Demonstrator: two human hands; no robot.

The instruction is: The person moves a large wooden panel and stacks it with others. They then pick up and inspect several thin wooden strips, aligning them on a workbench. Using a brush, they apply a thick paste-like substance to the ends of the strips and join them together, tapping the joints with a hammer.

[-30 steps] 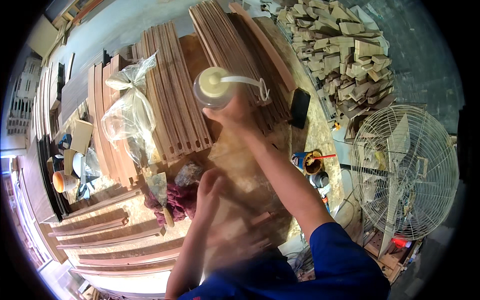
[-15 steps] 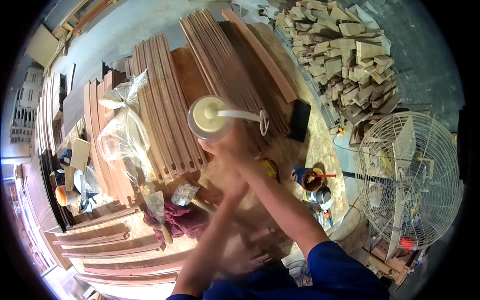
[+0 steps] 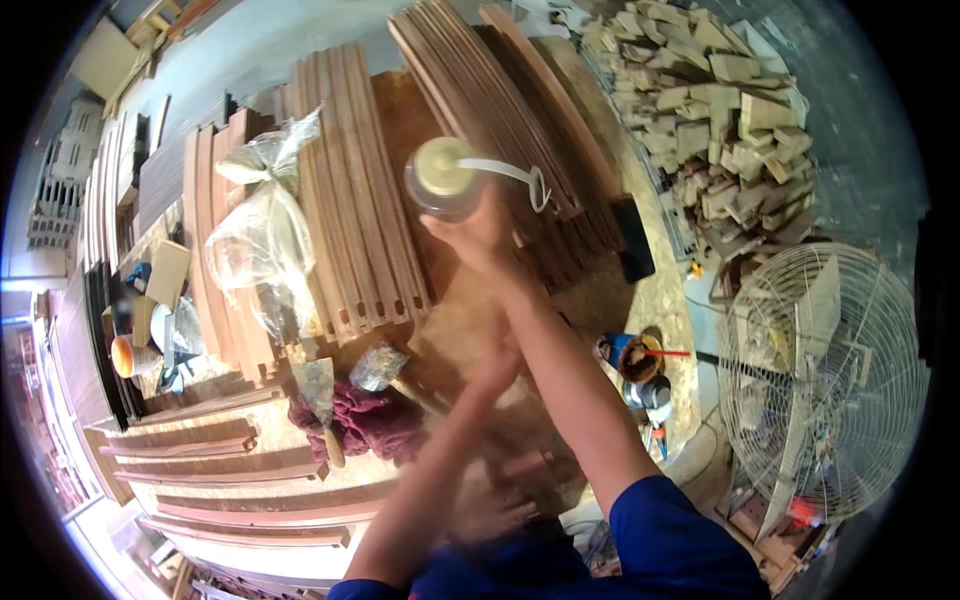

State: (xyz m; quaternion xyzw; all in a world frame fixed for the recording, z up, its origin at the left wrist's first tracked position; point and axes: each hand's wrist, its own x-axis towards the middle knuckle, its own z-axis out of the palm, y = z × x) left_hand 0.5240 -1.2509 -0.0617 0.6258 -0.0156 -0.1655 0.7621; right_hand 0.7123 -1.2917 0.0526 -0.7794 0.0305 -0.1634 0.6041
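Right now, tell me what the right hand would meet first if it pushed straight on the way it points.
The right hand already holds the clear bottle. Past that, the line runs up the picture onto the stacked curved wooden slats, probably met first, though depth is unclear.

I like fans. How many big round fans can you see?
1. The fan stands at the right, beside the workbench, below the heap of wood blocks. Others may be hidden.

A wooden workbench point(image 3: 560, 300) fills the middle, dusted with sawdust; stacks of grooved brown boards point(image 3: 350, 230) lie across it; a heap of pale wood offcuts point(image 3: 720, 110) sits on the grey concrete floor point(image 3: 850, 150); a round wire-caged fan point(image 3: 820, 380) stands at right; daylight enters at left.
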